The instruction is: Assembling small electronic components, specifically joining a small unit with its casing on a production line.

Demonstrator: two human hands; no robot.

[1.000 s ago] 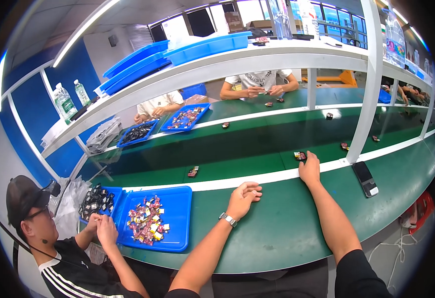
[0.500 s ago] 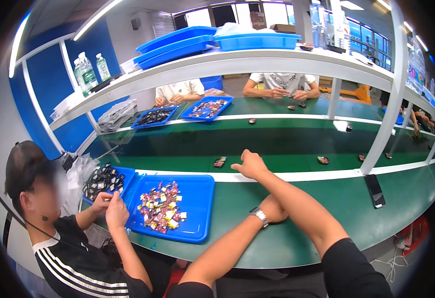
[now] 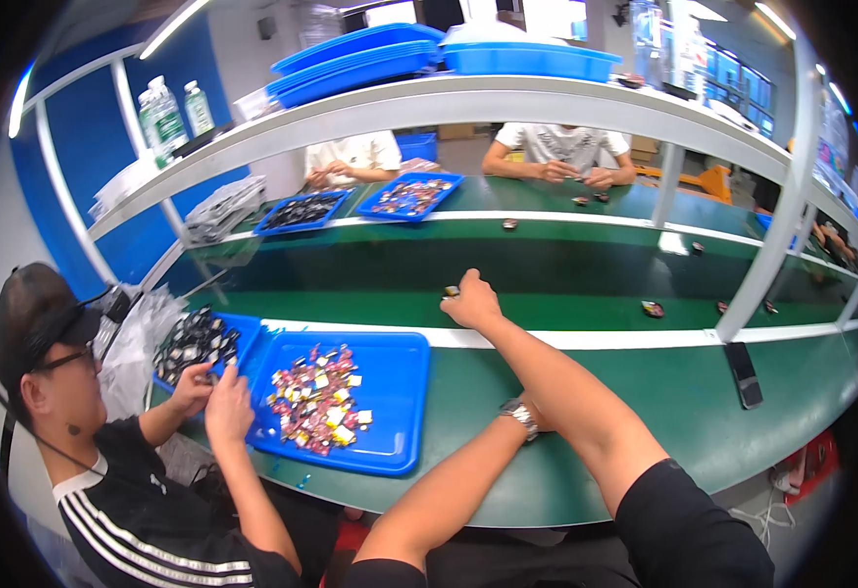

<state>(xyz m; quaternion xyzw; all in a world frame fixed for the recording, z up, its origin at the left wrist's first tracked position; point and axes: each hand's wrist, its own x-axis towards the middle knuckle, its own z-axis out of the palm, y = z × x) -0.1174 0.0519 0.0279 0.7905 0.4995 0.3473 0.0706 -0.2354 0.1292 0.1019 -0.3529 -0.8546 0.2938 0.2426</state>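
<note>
Over the green conveyor belt [image 3: 586, 304], my right hand [image 3: 473, 302] has its thumb and fingers around a small dark packet [image 3: 451, 292] with a pale patch. My left hand [image 3: 541, 416], below a silver wristwatch [image 3: 519, 419], rests by the bench edge under my right forearm. That forearm hides its fingers. Left of my arms is a blue tray [image 3: 409, 402] with a heap of small red, yellow and white packets [image 3: 316, 402]. Another small packet [image 3: 653, 309] lies farther right on the belt.
At left, a co-worker [image 3: 145, 470] handles something small beside a blue tray of black packets [image 3: 194, 348]. A phone [image 3: 743, 374] lies on the bench at right. A white shelf [image 3: 547, 90] with blue trays and bottles spans overhead. Two people sit across the belt.
My right hand has reached left and forward onto the small packet and closed around it. The view has shifted slightly. My left hand stays under the right forearm.
</note>
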